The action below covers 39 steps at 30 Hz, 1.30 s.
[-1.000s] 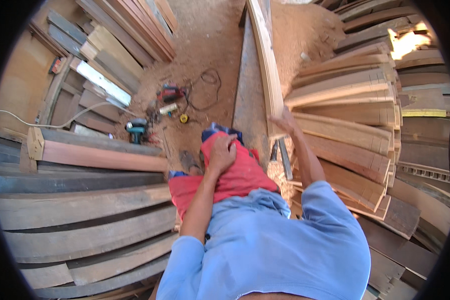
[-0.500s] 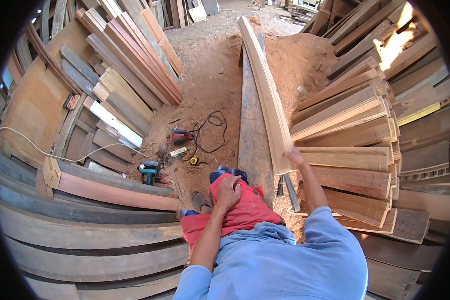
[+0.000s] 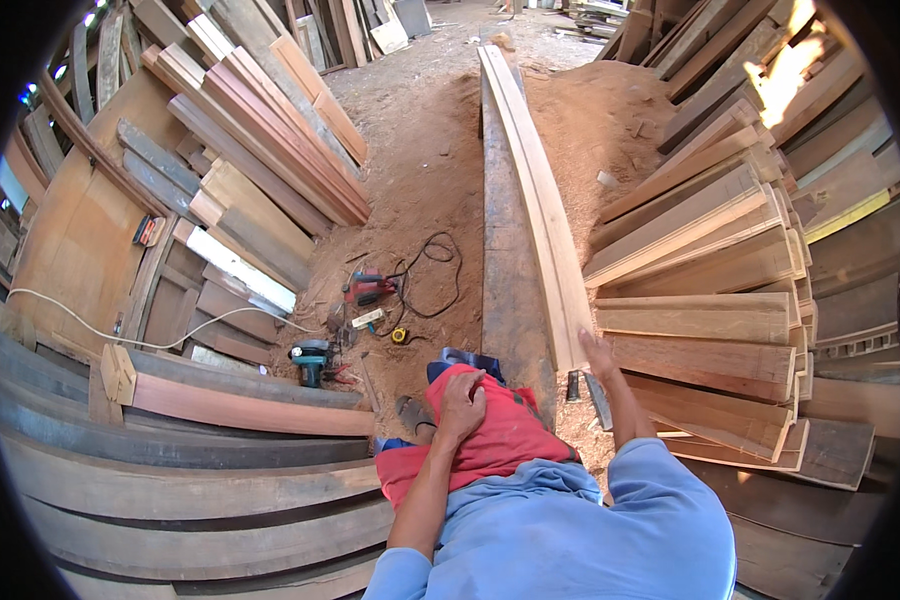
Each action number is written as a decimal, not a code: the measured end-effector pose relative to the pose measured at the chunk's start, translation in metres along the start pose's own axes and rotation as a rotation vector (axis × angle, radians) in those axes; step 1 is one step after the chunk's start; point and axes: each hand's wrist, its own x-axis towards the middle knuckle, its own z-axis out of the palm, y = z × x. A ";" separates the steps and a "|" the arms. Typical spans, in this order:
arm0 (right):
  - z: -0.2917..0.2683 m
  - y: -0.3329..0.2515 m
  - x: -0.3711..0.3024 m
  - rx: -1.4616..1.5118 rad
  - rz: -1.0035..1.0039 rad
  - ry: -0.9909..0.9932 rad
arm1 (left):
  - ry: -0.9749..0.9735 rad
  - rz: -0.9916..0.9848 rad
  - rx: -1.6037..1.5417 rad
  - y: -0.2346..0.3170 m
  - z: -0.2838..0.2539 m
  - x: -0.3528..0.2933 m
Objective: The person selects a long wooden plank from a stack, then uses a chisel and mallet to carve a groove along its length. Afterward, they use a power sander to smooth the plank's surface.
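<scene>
A long pale timber [image 3: 540,220], with lines running along its length, lies lengthwise on a narrow worn bench [image 3: 510,290]. Beside the timber's near right edge is my right hand [image 3: 600,354], its fingers stretched out against the wood. My left hand [image 3: 462,405] rests on the red cloth [image 3: 510,435] over my thigh, fingers loosely laid down and holding nothing. Just below the timber's near end are a dark-handled tool [image 3: 573,386] and a grey metal-looking bar [image 3: 599,402], partly hidden by my right arm.
A red power tool [image 3: 372,288] with a black cable, a teal power tool [image 3: 312,362], a white power strip [image 3: 368,318] and a yellow tape measure [image 3: 400,335] lie on the sawdust floor at left. Stacked boards [image 3: 700,320] flank the right; planks [image 3: 190,480] fill the left.
The timber's near end has turned, so its faces show differently. My right hand has gone from grasping its end corner to lying along its right edge. My left hand stays on the cloth.
</scene>
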 end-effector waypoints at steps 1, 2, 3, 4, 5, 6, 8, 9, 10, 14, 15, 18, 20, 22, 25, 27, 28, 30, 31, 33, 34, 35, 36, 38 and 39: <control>0.006 0.003 -0.009 -0.031 -0.043 0.030 | -0.004 -0.006 -0.011 0.003 0.002 0.004; 0.016 0.004 -0.019 -0.063 -0.087 0.054 | -0.008 -0.005 -0.002 0.007 0.003 0.007; 0.019 0.007 -0.026 -0.093 -0.129 0.081 | -0.015 -0.003 0.009 0.009 0.005 0.010; 0.019 0.008 -0.032 -0.135 -0.139 0.065 | -0.021 -0.003 0.020 0.011 0.008 0.013; 0.020 0.011 -0.037 -0.177 -0.148 0.046 | -0.033 0.013 0.034 0.012 0.010 0.015; 0.030 0.007 -0.042 -0.218 -0.153 0.014 | -0.040 0.020 0.055 0.011 0.009 0.016; 0.045 -0.036 -0.080 -0.646 -0.313 -0.084 | -0.038 0.021 0.080 0.002 0.006 0.010; 0.058 -0.057 -0.095 -0.850 -0.405 -0.133 | -0.040 0.032 0.079 -0.004 0.008 0.009; 0.050 -0.042 -0.095 -1.048 -0.448 -0.098 | -0.046 0.049 0.078 -0.006 0.009 0.010; 0.048 -0.035 -0.106 -1.232 -0.308 -0.016 | -0.076 0.011 0.034 -0.004 0.007 0.012; 0.048 -0.031 -0.102 -1.235 -0.346 0.022 | -0.068 0.014 0.030 -0.002 0.008 0.012; 0.047 -0.019 -0.099 -1.177 -0.409 0.080 | -0.049 0.022 0.032 0.001 0.006 0.008; 0.048 -0.022 -0.102 -1.133 -0.427 0.078 | -0.032 0.032 0.011 0.002 0.006 0.006; 0.051 -0.021 -0.096 -1.127 -0.409 0.063 | -0.043 0.022 0.012 -0.001 0.004 0.004; 0.054 -0.015 -0.076 -1.178 -0.513 0.130 | -0.067 0.027 0.023 0.002 0.001 0.005; 0.066 -0.025 -0.064 -1.171 -0.541 0.133 | -0.057 0.035 0.030 0.000 -0.002 0.004; 0.075 -0.032 -0.054 -1.139 -0.508 0.107 | -0.043 0.044 0.027 -0.004 -0.002 0.004; 0.075 -0.035 -0.041 -1.147 -0.536 0.104 | -0.017 0.054 0.016 -0.007 0.002 -0.005; 0.072 -0.024 -0.027 -1.179 -0.606 0.125 | -0.002 0.060 0.018 -0.012 -0.002 -0.004; 0.059 -0.018 -0.032 -1.242 -0.581 0.104 | 0.061 0.009 -0.011 -0.015 -0.004 -0.023; 0.067 -0.032 -0.036 -1.249 -0.500 0.082 | 0.107 -0.026 -0.019 -0.018 -0.013 -0.032; 0.058 -0.027 -0.027 -1.278 -0.503 0.078 | 0.120 -0.058 -0.009 -0.015 -0.027 -0.037; 0.085 -0.075 -0.045 -1.432 -0.190 -0.029 | 0.150 -0.098 0.023 -0.013 -0.045 -0.053; 0.093 -0.114 -0.040 -1.686 -0.116 -0.092 | 0.136 -0.224 0.166 -0.037 -0.067 -0.089; 0.097 -0.127 -0.041 -1.655 -0.256 -0.059 | 0.082 -0.329 0.243 -0.042 -0.083 -0.106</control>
